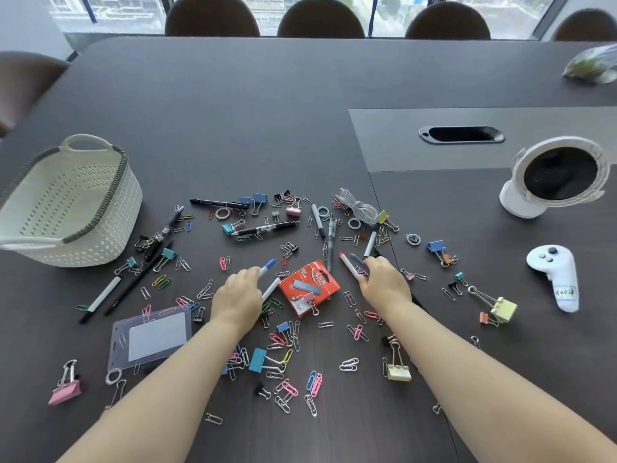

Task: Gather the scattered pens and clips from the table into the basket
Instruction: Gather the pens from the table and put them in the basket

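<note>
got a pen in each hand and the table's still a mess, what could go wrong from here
1. The basket stands far left: the right hand must carry its red-tipped pen across the clutter, and may drop it or sweep clips aside; the left hand with its blue-capped pen is nearer.
2. The red staple box and white cable lie among the clips and could get scooped in by mistake.

From my feed I see a dark wood-grain worktop (267,128) with a paler grey inset panel (394,142) holding an oval cable slot (461,134). Four rounded chair backs (320,20) line its far edge, another chair (26,81) stands at left, and daylight comes through the windows (110,8) behind them.
</note>
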A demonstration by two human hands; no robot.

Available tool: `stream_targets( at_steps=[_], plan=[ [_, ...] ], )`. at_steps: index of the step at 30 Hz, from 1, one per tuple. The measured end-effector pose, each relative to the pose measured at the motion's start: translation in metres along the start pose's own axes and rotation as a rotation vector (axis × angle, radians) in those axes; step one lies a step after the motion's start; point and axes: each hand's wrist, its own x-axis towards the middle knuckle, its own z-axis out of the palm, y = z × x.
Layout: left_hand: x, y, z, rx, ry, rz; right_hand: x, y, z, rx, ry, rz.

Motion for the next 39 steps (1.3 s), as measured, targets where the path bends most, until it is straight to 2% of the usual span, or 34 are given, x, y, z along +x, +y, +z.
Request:
stream_targets(
  at_steps=[3,7,10,15,18,22,26,32,39],
  plan=[
    [-0.005,0.005,0.0,0.036,0.062,0.025,0.014,-0.007,0.001,-0.034,-0.014,-0.029],
    [-0.004,-0.005,0.005,0.191,0.015,0.061,0.024,-0.008,0.01,-0.125,0.004,-0.017],
    [0.001,-0.016,0.011,0.211,-0.002,0.105,0.026,-0.006,0.017,-0.129,0.05,-0.04],
    [0.007,-0.023,0.02,0.212,0.112,0.211,0.018,-0.002,0.028,-0.072,0.15,-0.189],
    [0.009,-0.02,0.029,0.219,0.169,0.235,0.011,0.01,0.034,-0.08,0.242,-0.178],
    [0.002,-0.012,0.037,0.174,0.269,0.209,0.012,0.046,0.031,-0.115,0.415,-0.028],
    [-0.008,-0.006,0.041,0.217,0.312,0.168,0.005,0.073,0.033,-0.229,0.413,0.087],
    [-0.023,0.0,0.042,0.273,0.224,0.038,-0.025,0.059,0.037,-0.264,0.377,0.042],
    [-0.037,0.004,0.041,0.002,0.364,0.103,-0.049,0.069,0.035,-0.144,0.47,-0.157]
  ],
)
